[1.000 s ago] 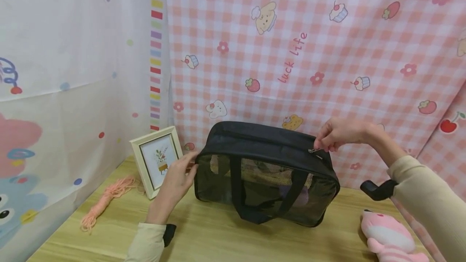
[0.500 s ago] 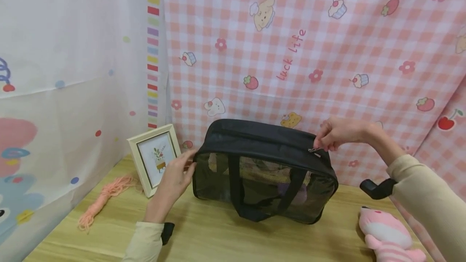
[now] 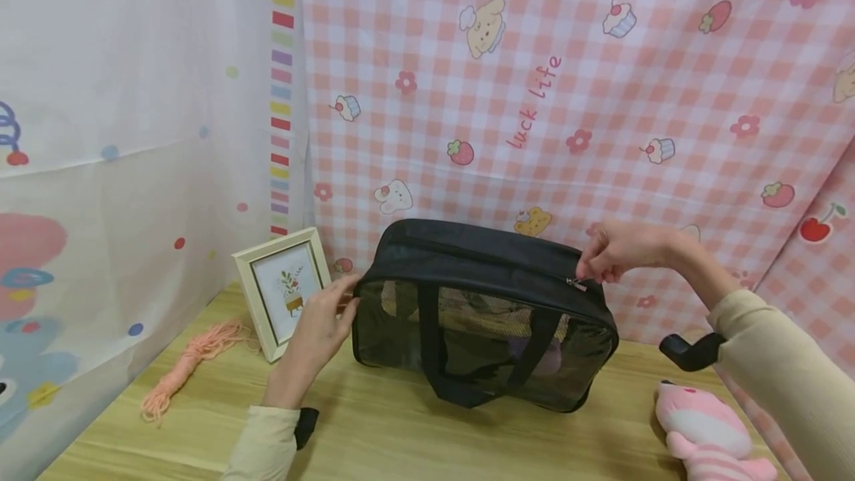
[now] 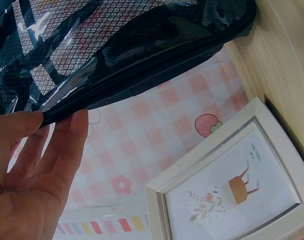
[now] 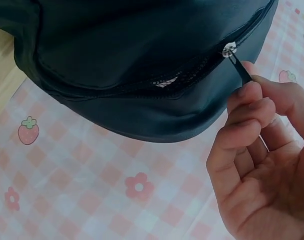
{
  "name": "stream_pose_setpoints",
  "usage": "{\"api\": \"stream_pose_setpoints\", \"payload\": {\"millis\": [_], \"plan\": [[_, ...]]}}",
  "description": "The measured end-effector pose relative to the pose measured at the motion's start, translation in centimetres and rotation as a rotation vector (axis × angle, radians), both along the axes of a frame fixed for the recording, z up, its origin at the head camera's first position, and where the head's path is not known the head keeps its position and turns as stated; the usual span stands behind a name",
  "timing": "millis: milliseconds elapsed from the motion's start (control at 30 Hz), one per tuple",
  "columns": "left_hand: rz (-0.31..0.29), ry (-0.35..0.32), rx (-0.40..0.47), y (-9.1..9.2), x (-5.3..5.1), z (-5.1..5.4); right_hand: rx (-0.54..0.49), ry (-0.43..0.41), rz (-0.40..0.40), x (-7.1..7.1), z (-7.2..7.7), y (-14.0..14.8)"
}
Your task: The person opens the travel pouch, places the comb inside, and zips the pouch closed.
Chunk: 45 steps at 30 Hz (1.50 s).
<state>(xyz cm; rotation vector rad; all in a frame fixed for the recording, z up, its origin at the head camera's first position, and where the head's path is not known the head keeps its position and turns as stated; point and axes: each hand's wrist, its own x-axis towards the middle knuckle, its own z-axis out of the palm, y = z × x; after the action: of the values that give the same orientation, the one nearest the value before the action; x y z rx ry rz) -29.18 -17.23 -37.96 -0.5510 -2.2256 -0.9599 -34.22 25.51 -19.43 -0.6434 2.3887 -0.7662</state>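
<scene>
A black bag (image 3: 487, 258) with see-through sides stands on the wooden table, its two handle straps hanging down the front. My left hand (image 3: 320, 329) pinches the bag's upper left edge between thumb and fingers, as the left wrist view shows. At the top right end, my right hand (image 3: 617, 249) pinches the black zipper pull (image 5: 240, 69) between thumb and index finger. A short gap (image 5: 167, 81) in the zipper shows light mesh inside, between the metal slider (image 5: 229, 49) and the bag's end. Something purple (image 3: 544, 353) shows dimly through the front; its kind is unclear.
A cream picture frame (image 3: 283, 295) leans close behind my left hand. Left of it lies a bundle of peach yarn (image 3: 190, 366). A pink plush toy (image 3: 708, 429) rests at the table's right front. Checked cloth (image 3: 427, 95) hangs behind the bag.
My right hand has drawn the zipper slider slightly toward the bag's right end, and the gap there looks shorter. The left hand keeps its hold. The head view has shifted a little.
</scene>
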Motion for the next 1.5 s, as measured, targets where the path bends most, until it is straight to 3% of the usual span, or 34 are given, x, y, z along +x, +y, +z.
{"api": "stream_pose_setpoints", "payload": {"millis": [700, 1267, 1500], "plan": [[0.015, -0.018, 0.002, -0.5, 0.2, 0.0, -0.011, -0.018, -0.009, 0.0, -0.9, 0.6], [-0.020, 0.008, -0.018, -0.2, -0.1, 0.1, -0.036, 0.006, -0.045, 0.6, -1.7, 2.2], [-0.006, -0.015, -0.011, -0.2, 0.0, 0.0, -0.046, 0.015, -0.037, 0.7, -1.9, 2.9]]}}
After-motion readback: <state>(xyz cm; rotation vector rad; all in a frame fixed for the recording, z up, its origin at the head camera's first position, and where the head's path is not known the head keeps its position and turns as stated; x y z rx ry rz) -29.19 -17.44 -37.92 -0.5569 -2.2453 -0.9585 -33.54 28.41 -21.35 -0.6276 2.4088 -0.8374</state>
